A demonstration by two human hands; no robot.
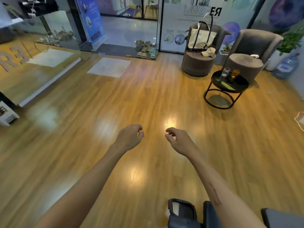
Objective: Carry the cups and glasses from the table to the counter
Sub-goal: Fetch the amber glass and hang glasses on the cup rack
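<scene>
A small round black table (241,87) stands at the right, in front of two grey armchairs. On it stand a clear glass (225,74) and, to its right, an amber glass (234,74). A greenish flat item lies on the tabletop near them. My left hand (130,137) and my right hand (178,139) hang out in front of me over the wooden floor, far from the table. Both have loosely curled fingers and hold nothing.
Grey armchairs (199,63) (246,66) stand behind the table; one holds a tote bag (201,37) and a cap. A water jug (287,66) and a potted plant stand at the far right. Glass walls and a door lie ahead, with sandals (144,48) beside them. Dark objects sit at the bottom edge.
</scene>
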